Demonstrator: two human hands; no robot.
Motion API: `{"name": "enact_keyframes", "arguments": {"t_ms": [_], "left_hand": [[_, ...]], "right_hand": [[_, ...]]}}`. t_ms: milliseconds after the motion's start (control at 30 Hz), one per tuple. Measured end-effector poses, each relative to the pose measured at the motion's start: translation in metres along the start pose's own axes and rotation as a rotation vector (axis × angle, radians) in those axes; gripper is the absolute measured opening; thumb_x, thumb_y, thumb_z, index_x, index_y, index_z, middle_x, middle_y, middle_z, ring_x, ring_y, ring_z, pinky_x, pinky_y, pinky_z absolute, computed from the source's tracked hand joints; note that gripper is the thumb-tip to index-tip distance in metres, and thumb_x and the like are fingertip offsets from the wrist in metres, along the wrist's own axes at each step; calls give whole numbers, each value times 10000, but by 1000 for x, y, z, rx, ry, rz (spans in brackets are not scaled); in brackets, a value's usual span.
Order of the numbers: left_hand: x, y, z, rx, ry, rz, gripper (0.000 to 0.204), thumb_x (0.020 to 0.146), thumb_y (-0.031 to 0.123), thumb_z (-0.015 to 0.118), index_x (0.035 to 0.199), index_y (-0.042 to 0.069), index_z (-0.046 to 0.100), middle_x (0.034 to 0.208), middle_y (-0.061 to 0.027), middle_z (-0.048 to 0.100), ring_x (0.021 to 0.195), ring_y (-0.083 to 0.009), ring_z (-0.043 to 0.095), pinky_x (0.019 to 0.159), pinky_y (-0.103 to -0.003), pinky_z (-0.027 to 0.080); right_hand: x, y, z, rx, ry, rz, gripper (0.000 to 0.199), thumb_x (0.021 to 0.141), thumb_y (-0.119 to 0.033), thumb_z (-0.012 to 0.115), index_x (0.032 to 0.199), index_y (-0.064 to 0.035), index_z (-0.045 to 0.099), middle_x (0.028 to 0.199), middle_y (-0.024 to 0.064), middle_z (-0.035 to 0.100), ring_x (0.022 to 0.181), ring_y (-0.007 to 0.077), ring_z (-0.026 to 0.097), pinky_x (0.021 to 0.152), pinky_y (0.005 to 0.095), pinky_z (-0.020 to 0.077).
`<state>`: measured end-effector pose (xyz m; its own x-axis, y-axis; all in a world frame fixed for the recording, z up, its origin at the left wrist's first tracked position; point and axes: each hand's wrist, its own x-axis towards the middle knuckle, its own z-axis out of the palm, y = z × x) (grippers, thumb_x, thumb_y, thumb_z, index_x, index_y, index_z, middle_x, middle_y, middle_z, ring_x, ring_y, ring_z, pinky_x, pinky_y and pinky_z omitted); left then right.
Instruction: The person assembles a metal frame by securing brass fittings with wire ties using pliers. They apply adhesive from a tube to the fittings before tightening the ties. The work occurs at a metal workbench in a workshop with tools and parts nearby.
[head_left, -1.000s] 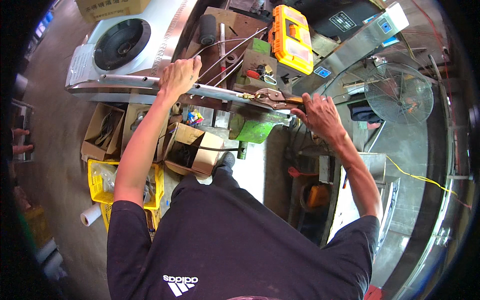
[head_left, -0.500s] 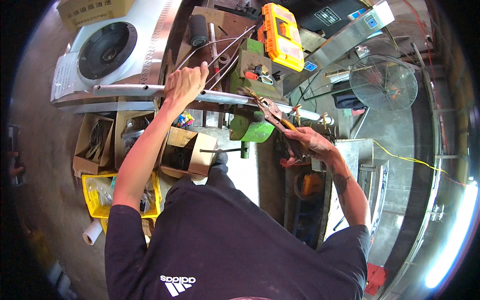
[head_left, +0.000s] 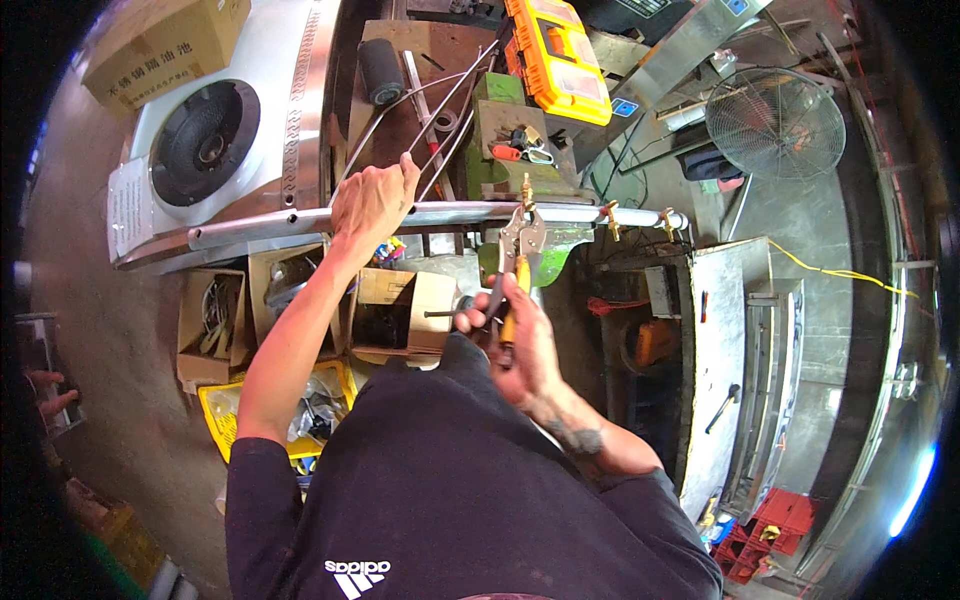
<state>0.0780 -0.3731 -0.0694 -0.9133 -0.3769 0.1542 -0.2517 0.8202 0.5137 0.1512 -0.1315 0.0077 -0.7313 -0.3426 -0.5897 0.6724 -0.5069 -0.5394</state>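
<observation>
A long silvery metal pipe (head_left: 450,213) lies crosswise before me, with holes in its left part. My left hand (head_left: 372,203) is closed around it left of the middle, thumb pointing away from me. Held in my right hand (head_left: 525,350) are locking pliers (head_left: 521,245) with yellow and dark grips, upright below the pipe. Their jaws are at a brass fitting (head_left: 527,190) on the pipe; the exact grip is too small to make out. Two more brass fittings, one nearer (head_left: 612,220) and one at the pipe's right end (head_left: 668,222), sit farther right.
Behind the pipe, a green vise (head_left: 505,110) bears small tools, beside an orange toolbox (head_left: 560,62). A stove-like steel unit (head_left: 285,110) stands left. Cardboard boxes (head_left: 430,310) and a yellow crate (head_left: 222,410) lie below. A fan (head_left: 775,122) and metal-topped bench (head_left: 715,330) are at right.
My right hand has moved left and closer to my body, swinging the pliers from a slant to nearly upright. My left hand stays on the pipe. The whole view has shifted slightly.
</observation>
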Motion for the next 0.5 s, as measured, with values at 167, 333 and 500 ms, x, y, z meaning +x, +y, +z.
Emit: {"name": "enact_keyframes", "arguments": {"t_ms": [167, 333, 500], "left_hand": [[0, 3, -16, -120, -61, -137, 646, 1123, 429, 353, 828, -12, 721, 757, -240, 722, 747, -371, 740, 722, -475, 575], [-72, 15, -24, -1104, 273, -166, 542, 1140, 459, 354, 1171, 16, 665, 1077, -104, 727, 982, -182, 674, 906, -333, 518], [-145, 92, 22, -1249, 516, -244, 454, 1126, 420, 426, 1336, 27, 511, 1371, -165, 567, 1223, -256, 585, 1070, -409, 470]], "right_hand": [[25, 51, 58, 175, 64, -114, 199, 1096, -315, 586, 1122, -136, 505, 973, 62, 668, 917, 215, 716, 883, 366, 596], [32, 37, 31, 72, -119, 5, 389, 1137, -403, 415, 1272, -63, 547, 1172, 102, 691, 1110, 212, 641, 1039, 387, 484], [32, 32, 20, 59, -209, 141, 464, 1133, -434, 382, 1373, -62, 522, 1342, 95, 634, 1232, 211, 594, 1132, 406, 413]]}}
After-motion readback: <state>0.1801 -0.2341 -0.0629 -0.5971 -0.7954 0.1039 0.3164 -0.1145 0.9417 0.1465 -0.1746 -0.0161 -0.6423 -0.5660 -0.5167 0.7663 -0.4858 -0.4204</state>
